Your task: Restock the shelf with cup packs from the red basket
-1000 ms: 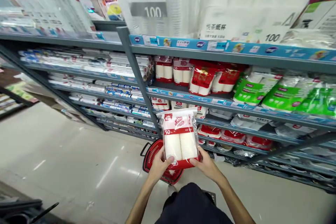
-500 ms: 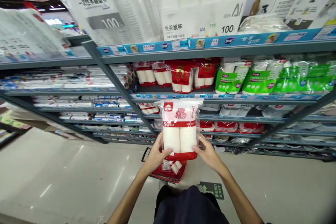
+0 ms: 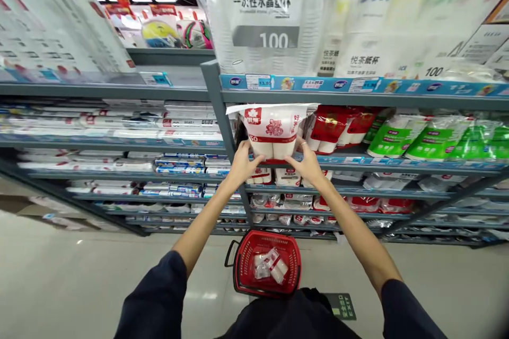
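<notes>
Above the glossy floor (image 3: 71,280), hands (image 3: 246,165) hold a cup pack (image 3: 272,132).

My left grip (image 3: 245,165) and right grip (image 3: 308,163) clasp a bagged 50-pack of paper cups (image 3: 273,132) from both sides, at a grey metal shelf (image 3: 358,96), high above a red shopping basket (image 3: 267,238) on the floor (image 3: 79,280).

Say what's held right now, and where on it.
A cup pack, held by its lower corners: the left hand on its left side, the right hand on its right.
</notes>
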Demonstrator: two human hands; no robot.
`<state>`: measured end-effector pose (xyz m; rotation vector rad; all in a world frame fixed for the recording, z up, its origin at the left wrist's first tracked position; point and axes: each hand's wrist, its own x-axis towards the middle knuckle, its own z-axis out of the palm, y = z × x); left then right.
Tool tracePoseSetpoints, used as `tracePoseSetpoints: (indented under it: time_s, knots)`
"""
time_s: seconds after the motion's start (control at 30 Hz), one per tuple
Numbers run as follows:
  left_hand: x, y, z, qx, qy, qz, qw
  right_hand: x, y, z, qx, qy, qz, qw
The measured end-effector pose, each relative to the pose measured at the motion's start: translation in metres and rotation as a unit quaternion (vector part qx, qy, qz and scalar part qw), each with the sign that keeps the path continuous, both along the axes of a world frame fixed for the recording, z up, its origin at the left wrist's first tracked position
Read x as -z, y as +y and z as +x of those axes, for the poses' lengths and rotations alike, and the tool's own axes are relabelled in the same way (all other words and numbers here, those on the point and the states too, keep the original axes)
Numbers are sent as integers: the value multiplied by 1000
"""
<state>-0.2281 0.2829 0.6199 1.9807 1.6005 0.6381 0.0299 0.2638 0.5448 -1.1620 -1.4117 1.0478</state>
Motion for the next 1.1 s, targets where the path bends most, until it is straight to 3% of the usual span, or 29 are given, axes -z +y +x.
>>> tracePoseSetpoints:
  time_s: [0.13,0.33,0.57,0.87,1.0,1.1]
  knots:
    - [27,44,-13,-42,-21,5,999,18,45,-29,18,-40,-13,999]
    - [60,59,-14,-119,46,-82,988,54,83,-52,-34,-139,-131,981]
    - [67,72,-9,-164,171,-73,969,61,115,-73,-50,-150,-160,974]
    - [77,75,-16,-160,136,-55,976,74,118,-84,-52,-127,-151,979]
    - [74,59,-19,-150,125,-25,980,75,110,-77,-36,-153,-160,975]
    - [65,13,-32,-94,80,42,991,79,81,-66,32,-154,-90,984]
